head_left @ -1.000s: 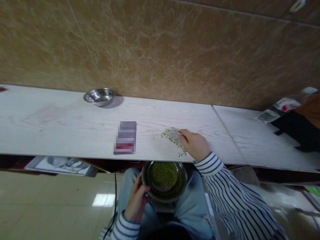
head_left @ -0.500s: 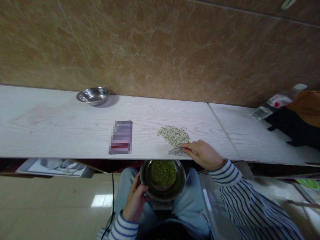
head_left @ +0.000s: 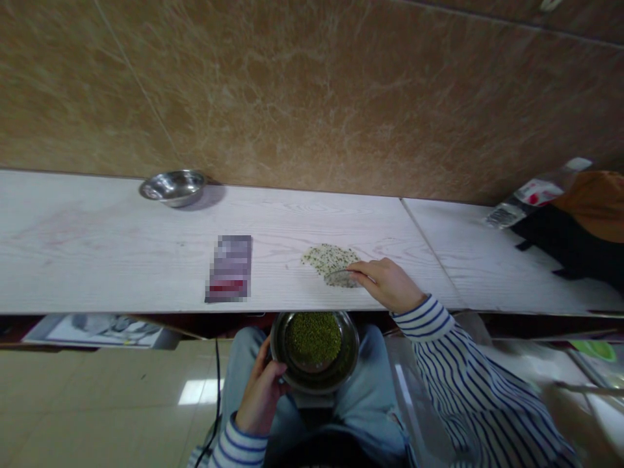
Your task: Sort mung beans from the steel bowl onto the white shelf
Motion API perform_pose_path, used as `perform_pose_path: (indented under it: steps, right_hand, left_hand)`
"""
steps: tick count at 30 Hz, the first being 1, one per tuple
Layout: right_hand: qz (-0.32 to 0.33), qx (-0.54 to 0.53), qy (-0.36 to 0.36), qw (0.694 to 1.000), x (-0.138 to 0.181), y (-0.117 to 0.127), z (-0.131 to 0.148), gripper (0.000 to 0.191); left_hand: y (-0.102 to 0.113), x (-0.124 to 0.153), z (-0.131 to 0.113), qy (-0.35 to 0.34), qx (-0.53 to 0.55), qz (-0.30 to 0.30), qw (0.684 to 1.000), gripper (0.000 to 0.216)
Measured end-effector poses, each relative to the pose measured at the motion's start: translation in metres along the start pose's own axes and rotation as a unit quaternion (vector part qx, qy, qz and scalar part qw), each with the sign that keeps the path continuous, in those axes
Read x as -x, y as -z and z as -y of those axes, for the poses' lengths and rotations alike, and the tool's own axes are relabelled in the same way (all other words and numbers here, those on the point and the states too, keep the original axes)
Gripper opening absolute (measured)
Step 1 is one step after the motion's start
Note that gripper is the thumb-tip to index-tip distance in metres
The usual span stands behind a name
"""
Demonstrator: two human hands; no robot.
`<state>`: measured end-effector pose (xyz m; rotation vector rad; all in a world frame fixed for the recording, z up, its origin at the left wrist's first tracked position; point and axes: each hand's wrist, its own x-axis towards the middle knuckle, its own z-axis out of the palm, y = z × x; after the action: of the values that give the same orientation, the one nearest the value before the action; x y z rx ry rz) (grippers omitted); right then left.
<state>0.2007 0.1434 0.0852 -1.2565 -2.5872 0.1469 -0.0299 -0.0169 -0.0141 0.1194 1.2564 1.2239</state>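
Note:
My left hand grips the left rim of a metal bowl, thumb over the edge. The bowl sits over my lap, just under the table's front edge, and holds small green beans that look like mung beans. On the table, a thin patch of green beans lies mixed with paler bits. My right hand pinches a clear, curved plastic piece at its right end. That piece rests at the near side of the patch; its exact kind is unclear.
A second metal bowl stands near the wall at left. A blurred-out flat packet or phone lies left of the beans. At far right are a plastic bottle and a black and brown bag. An open drawer is below left.
My right hand has moved the clear plastic piece away from the table's front edge, onto the near part of the bean patch. The left hand keeps its hold on the bowl.

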Motion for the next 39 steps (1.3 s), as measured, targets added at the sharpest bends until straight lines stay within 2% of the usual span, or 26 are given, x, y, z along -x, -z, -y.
perform_pose_path:
  steps: [6,13,21,27,39]
  right_hand:
    - [-0.071,0.052,-0.021,0.996,0.019,0.005,0.006,0.025]
    - [-0.097,0.098,-0.039,0.99,0.033,0.006,0.013,0.024]
    - [-0.089,0.116,-0.03,0.989,0.043,-0.004,0.017,0.02]
    - [-0.12,0.108,-0.037,0.986,0.051,-0.003,0.016,0.018]
    - [-0.102,0.116,-0.032,0.988,0.068,0.0,0.021,0.02]
  left_hand:
    - [0.002,0.0,0.002,0.011,-0.012,0.019,1.0,0.075]
    - [0.003,0.004,0.003,0.008,-0.013,0.022,1.0,0.07]
    - [0.001,0.007,0.006,-0.004,-0.017,0.008,1.0,0.07]
    - [0.001,0.008,0.005,0.002,-0.028,0.026,0.999,0.069]
    - [-0.006,0.012,0.005,0.004,-0.032,0.017,0.999,0.074]
